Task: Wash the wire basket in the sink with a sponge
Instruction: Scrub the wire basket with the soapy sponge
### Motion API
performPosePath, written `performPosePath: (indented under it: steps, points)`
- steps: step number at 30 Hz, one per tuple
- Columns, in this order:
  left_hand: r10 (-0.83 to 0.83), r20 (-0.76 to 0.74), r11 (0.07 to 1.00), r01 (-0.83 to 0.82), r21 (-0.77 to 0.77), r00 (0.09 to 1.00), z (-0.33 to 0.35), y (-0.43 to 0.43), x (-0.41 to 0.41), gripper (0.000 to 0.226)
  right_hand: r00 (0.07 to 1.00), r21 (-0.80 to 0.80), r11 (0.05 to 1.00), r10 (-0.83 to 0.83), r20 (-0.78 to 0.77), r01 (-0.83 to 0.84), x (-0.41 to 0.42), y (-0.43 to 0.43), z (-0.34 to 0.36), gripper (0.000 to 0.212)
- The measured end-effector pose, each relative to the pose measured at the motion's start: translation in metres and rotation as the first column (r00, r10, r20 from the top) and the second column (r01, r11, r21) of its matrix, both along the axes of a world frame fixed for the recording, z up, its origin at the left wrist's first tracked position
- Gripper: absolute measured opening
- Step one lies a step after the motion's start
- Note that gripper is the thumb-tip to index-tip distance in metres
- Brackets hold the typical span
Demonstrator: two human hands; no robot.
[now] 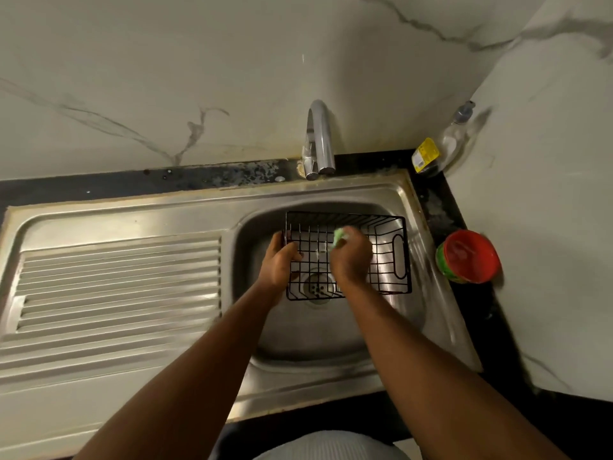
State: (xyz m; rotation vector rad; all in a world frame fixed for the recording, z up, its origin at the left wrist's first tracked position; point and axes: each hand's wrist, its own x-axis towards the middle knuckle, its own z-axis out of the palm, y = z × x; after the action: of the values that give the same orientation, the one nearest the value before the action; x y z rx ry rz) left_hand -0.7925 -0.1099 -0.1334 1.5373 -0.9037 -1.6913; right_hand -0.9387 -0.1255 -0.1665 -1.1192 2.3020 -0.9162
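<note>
Sink (298, 330): wire basket (381, 247) is in the basin, over the drain, open side up. Left grip (278, 260) curls round the basket's left wall, steadying it. Right grip (351, 257) pinches green sponge (339, 234) against inner wires. Prob. mid-scrub; right end, outside & rinse look left to do. No running water seen.

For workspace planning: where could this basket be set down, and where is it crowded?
Bare: the draining board, left of the sink bowl. Crowded: the bowl, with basket, left hand, right hand; the right counter, with tub and bottle.
</note>
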Motion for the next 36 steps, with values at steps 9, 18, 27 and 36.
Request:
performPosePath:
  steps: [9,18,27,36]
  points:
    - [-0.042,-0.074,0.998,0.038,-0.053,0.996,-0.006,-0.005,0.011,0.025,0.803,-0.097,0.958,0.279,0.527,-0.269,0.057,0.0,0.02,0.019]
    - [0.07,-0.075,0.997,-0.073,-0.037,0.995,-0.001,-0.01,0.015,0.032,0.512,0.268,0.491,0.859,0.009,-0.829,0.011,0.009,0.017,0.02]
    - [0.155,-0.019,0.985,-0.156,-0.073,0.988,-0.002,-0.007,0.016,0.041,0.661,0.477,0.806,0.574,-0.484,-0.351,-0.058,0.008,0.026,0.033]
    - [0.212,0.006,0.974,-0.211,-0.081,0.977,0.0,-0.006,0.001,0.045,0.62,0.336,0.659,0.751,-0.228,-0.673,0.011,0.017,0.006,0.016]
